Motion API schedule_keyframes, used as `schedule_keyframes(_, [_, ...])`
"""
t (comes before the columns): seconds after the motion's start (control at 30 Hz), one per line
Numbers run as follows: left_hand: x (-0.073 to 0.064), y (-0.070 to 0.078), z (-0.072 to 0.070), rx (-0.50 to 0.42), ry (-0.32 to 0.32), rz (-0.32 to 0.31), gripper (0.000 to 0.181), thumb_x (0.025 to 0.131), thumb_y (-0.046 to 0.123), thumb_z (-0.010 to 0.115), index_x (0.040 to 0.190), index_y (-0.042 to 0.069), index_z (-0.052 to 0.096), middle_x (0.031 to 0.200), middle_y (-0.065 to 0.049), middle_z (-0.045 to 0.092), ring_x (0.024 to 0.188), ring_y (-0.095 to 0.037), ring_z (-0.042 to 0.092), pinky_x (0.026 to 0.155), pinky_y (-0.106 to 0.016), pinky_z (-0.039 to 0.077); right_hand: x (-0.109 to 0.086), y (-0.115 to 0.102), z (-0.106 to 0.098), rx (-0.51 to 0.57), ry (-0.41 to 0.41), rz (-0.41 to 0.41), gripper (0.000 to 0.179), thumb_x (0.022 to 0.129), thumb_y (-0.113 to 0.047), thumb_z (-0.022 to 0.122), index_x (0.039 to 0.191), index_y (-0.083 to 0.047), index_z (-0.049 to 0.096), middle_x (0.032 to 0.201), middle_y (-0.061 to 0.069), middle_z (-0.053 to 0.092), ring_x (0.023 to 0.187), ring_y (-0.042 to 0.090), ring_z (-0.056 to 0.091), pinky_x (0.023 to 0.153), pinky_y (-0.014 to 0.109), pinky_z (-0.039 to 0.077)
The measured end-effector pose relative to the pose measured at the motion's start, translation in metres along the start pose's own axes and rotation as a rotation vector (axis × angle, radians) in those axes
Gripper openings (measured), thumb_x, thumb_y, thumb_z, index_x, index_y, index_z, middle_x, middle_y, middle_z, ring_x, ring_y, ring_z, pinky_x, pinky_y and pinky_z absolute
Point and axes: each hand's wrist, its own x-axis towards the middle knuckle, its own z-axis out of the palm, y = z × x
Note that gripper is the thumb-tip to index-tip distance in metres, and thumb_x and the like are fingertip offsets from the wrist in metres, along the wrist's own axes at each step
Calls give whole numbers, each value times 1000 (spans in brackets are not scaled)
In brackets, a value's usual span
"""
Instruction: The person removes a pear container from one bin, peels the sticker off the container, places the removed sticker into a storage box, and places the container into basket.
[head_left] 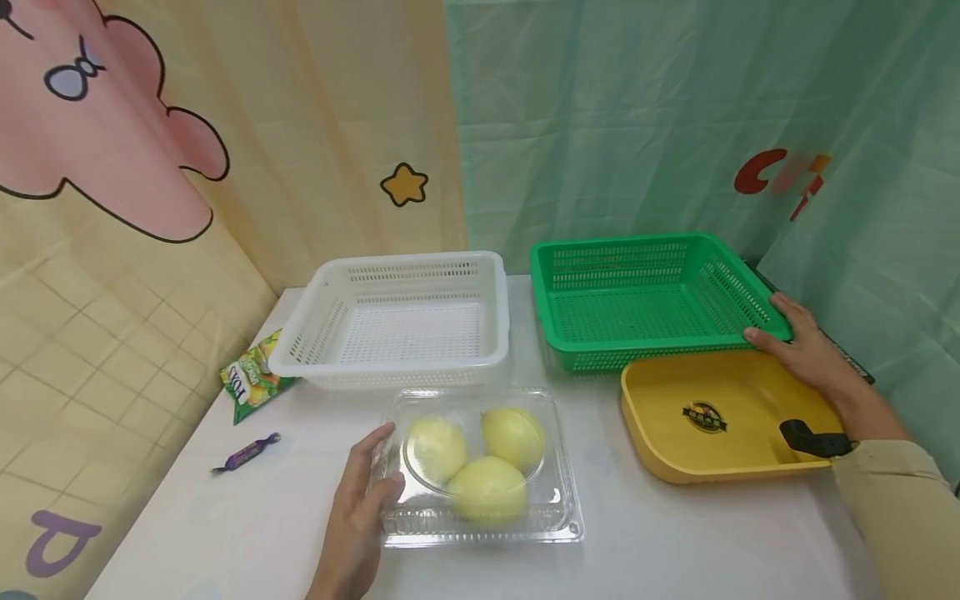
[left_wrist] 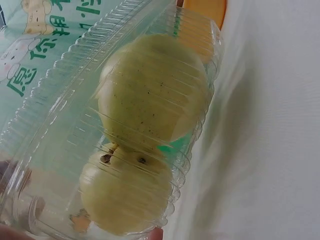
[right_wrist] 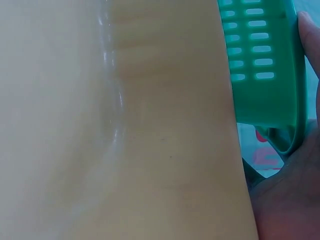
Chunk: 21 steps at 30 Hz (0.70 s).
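Note:
My left hand (head_left: 360, 508) grips the left side of a clear plastic clamshell box (head_left: 480, 533), thumb on top. Inside the box lie three pale yellow-green fruits (head_left: 489, 490) that look like pears; the left wrist view shows two of these fruits (left_wrist: 152, 95) close up through the ribbed wall. Whether the box touches the table is unclear. At the far right, my right hand (head_left: 813, 358) holds the front right corner of a green slotted basket (head_left: 600, 343), thumb over the rim. That hand also shows beside the basket's wall (right_wrist: 265, 100) in the right wrist view.
A yellow tray (head_left: 671, 458) with a round label stands in front of the green basket, under my right forearm. Left of the green basket sits a white slotted basket (head_left: 397, 371). A green snack bag (head_left: 255, 375) and a purple wrapped candy (head_left: 246, 452) lie at left. Printed curtains (head_left: 337, 125) enclose the table.

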Motion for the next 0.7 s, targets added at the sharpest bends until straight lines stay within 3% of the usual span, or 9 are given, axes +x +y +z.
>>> schedule_keyframes(0.3, [6, 18, 3, -46, -7, 39, 54, 91, 3, 45, 142, 13, 30, 159, 0, 7, 146, -24, -12, 112, -65, 1, 0, 1, 0, -3, 1, 3, 81, 98, -40, 43, 151, -7, -9, 156, 20, -20, 139, 53, -10, 103, 75, 2])
schedule_keyframes(0.43, [10, 27, 6, -43, -16, 61, 53, 91, 2, 44, 142, 14, 31, 159, 3, 8, 146, -20, -7, 112, -55, 13, -1, 0, 1, -8, 5, 3, 81, 97, -40, 43, 151, -7, -8, 156, 20, -20, 139, 53, -9, 103, 74, 3])
schedule_keyframes(0.53, [15, 34, 8, -46, -25, 63, 52, 92, 2, 43, 141, 16, 32, 158, 4, 11, 144, -21, 5, 106, -47, 32, -1, 0, 1, -5, 4, 1, 81, 97, -40, 43, 151, -7, -8, 156, 20, -20, 140, 53, -9, 103, 74, 3])
schedule_keyframes(0.7, [23, 46, 13, -76, -39, 76, 53, 92, 0, 41, 141, 17, 32, 157, 3, 12, 142, -25, 13, 95, -45, 46, -1, -1, 1, -1, 5, 3, 81, 97, -40, 43, 151, -7, -8, 156, 20, -20, 140, 53, -9, 103, 74, 3])
